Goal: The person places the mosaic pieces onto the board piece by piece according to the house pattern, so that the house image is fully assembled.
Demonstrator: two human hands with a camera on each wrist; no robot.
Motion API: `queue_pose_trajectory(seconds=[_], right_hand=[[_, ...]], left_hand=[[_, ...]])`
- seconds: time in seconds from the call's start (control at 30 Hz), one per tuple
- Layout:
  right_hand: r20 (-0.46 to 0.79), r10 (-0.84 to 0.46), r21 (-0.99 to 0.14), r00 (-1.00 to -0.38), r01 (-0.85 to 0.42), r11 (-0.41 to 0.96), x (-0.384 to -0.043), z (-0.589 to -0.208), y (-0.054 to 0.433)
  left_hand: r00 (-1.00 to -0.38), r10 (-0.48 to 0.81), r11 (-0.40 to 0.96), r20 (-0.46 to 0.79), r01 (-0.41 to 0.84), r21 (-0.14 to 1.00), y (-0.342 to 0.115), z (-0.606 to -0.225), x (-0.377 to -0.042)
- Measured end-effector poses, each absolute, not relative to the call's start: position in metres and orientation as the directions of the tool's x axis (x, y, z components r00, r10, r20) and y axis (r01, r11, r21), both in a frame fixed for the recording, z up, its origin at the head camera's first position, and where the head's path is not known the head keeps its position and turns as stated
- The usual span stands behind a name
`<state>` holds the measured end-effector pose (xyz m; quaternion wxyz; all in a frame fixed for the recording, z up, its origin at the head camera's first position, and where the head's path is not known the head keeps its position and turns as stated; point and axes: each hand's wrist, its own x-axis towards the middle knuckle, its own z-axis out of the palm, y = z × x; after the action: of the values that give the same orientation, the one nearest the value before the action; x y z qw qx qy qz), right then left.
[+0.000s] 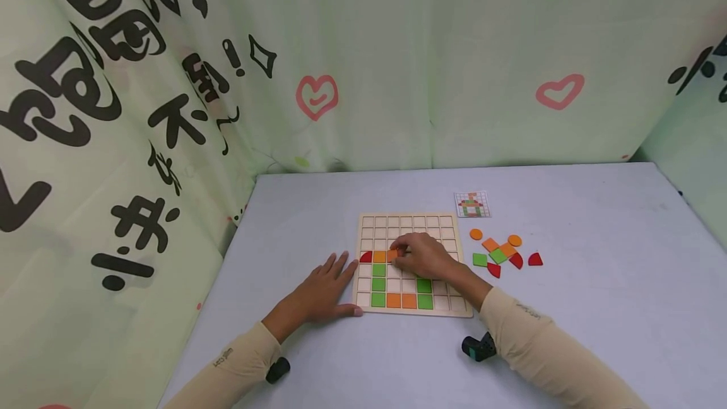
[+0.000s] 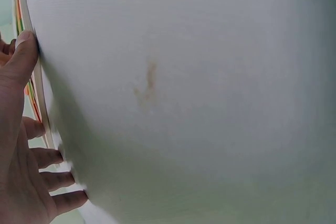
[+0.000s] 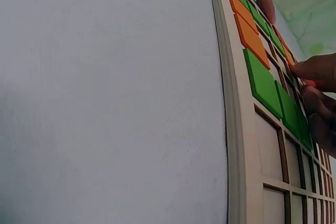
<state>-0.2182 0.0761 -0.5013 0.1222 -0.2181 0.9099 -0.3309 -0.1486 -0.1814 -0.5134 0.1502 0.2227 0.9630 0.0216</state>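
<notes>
A wooden grid board point(image 1: 407, 214) lies on the table, with colored tiles set in some of its squares. My right hand point(image 1: 425, 256) is over the middle of the board and pinches an orange square tile point(image 1: 392, 255) at the row that holds a red quarter-circle point(image 1: 366, 257) and another orange square point(image 1: 379, 257). Thumb and fingers hide part of that tile. Below are green squares point(image 1: 378, 284) in two columns and two orange squares point(image 1: 401, 300) on the bottom row. Along the board's left edge rests my left hand point(image 1: 325, 292), fingers spread, thumb at the lower corner.
Right of the board lie several loose pieces: orange circles point(image 1: 476, 234), green squares point(image 1: 479, 260), orange squares and red quarter-circles point(image 1: 535, 259). A small pattern card point(image 1: 472, 204) is behind them. Curtains point(image 1: 397, 81) stand around the white table point(image 1: 591, 308).
</notes>
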Motion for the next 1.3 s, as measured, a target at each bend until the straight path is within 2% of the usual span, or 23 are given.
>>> queue_pose_trajectory(seconds=[0.4, 1.3], right_hand=[[-0.070, -0.469, -0.564, -0.881, -0.353, 0.747, -0.2187, -0.4977, 0.0706], [-0.069, -0.449, -0.544, -0.891, -0.344, 0.766, -0.2199, -0.4947, 0.0680]], left_hand=[[-0.853, 0.446, 0.895, -0.272, 0.435, 0.104, -0.1812, -0.5119, -0.1483], [-0.858, 0.432, 0.902, -0.277, 0.414, 0.123, -0.1802, -0.5102, -0.1478]])
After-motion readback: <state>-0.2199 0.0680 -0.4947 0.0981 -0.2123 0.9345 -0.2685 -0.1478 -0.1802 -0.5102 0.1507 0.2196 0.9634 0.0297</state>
